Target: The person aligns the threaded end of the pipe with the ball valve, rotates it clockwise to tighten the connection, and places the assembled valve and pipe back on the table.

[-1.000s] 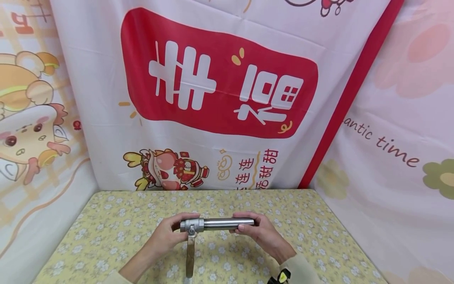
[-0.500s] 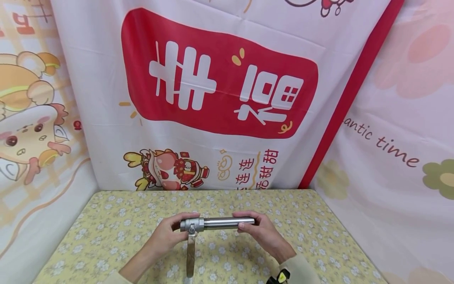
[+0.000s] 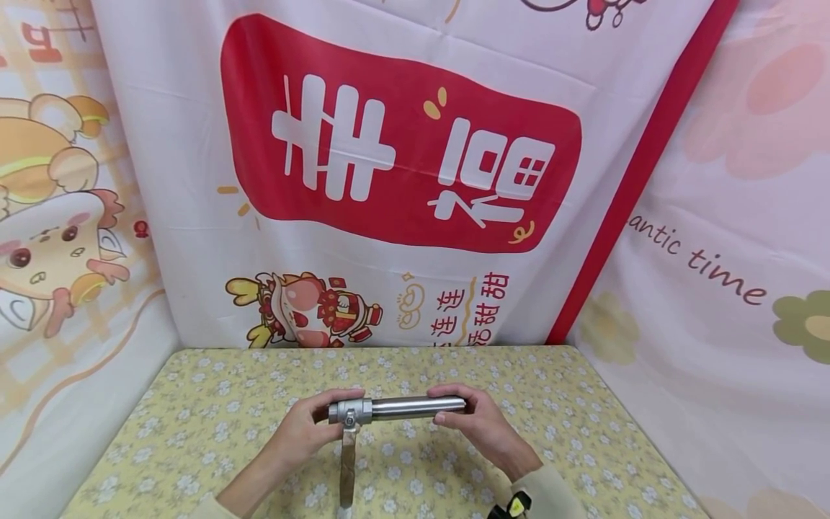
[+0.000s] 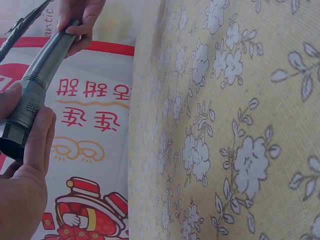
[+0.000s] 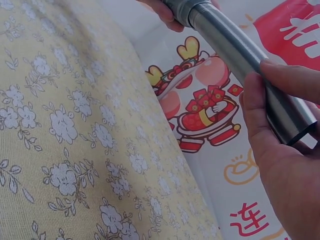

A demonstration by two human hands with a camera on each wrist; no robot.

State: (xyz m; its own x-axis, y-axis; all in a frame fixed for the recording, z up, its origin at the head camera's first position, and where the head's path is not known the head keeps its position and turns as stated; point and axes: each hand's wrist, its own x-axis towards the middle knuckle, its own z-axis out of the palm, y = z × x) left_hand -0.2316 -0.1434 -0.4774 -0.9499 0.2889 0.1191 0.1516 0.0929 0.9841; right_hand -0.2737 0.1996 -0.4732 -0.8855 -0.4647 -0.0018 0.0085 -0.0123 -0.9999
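A silver ball valve (image 3: 351, 411) and a straight steel pipe (image 3: 405, 408) are joined end to end, held level above the table. My left hand (image 3: 305, 430) grips the valve body, thumb on the near side and fingers over the far side. From the valve, a lever handle (image 3: 347, 468) points toward me. My right hand (image 3: 480, 427) holds the pipe's free end between thumb and fingers. Threads show where the pipe (image 4: 52, 57) enters the valve (image 4: 29, 105) in the left wrist view. The pipe's open end (image 5: 300, 132) shows beside my right palm in the right wrist view.
Below the hands lies a table (image 3: 214, 425) covered in yellow floral cloth. A white and red printed curtain (image 3: 194, 288) hangs along its back edge. Other printed curtains stand at the left (image 3: 58, 389) and right (image 3: 700, 375). A dark strapped device (image 3: 512, 507) sits on my right wrist.
My right thumb and fingers have shifted slightly on the pipe, and the fingertips seen below it earlier are now hidden. The pipe's right end sits a touch higher. My left hand holds its place.
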